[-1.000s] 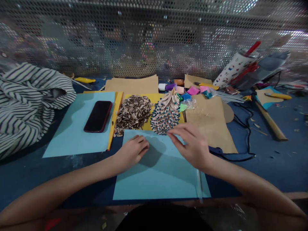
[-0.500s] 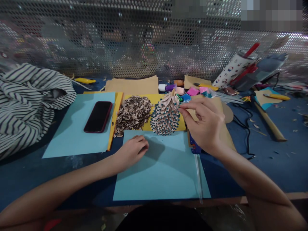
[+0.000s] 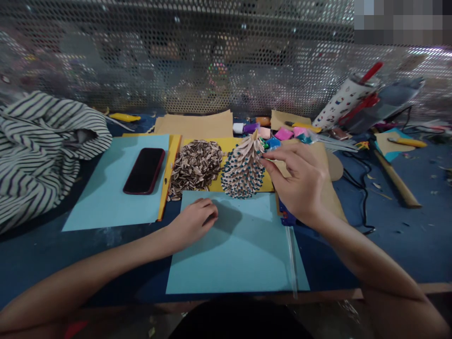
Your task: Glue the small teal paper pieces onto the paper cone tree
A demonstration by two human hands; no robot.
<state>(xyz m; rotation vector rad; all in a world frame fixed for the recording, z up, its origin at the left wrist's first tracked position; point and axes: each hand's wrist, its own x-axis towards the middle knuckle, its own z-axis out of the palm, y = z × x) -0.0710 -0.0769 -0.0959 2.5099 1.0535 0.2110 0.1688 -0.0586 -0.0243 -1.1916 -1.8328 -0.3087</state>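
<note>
A cone-shaped tree point(image 3: 243, 172) made of layered pale seeds, with dark blue-green dots at their tips and a yellowish point on top, stands at the centre. At its upper right side, my right hand point(image 3: 298, 179) has thumb and forefinger pinched together, touching or very near the seeds. Whatever lies between those fingertips is too small to make out. My left hand point(image 3: 193, 221) rests on the light blue sheet point(image 3: 233, 263), its fingers curled in and nothing showing in them. A heap of striped sunflower seeds point(image 3: 196, 167) lies left of the tree.
A phone point(image 3: 144, 171) lies on another blue sheet at left, beside a striped cloth point(image 3: 45, 150). Small colourful clay packets point(image 3: 283, 133) sit behind the tree. A blue glue gun point(image 3: 287, 214) with a clear stick, a hammer point(image 3: 397, 181) and a black cable point(image 3: 363, 197) are to the right.
</note>
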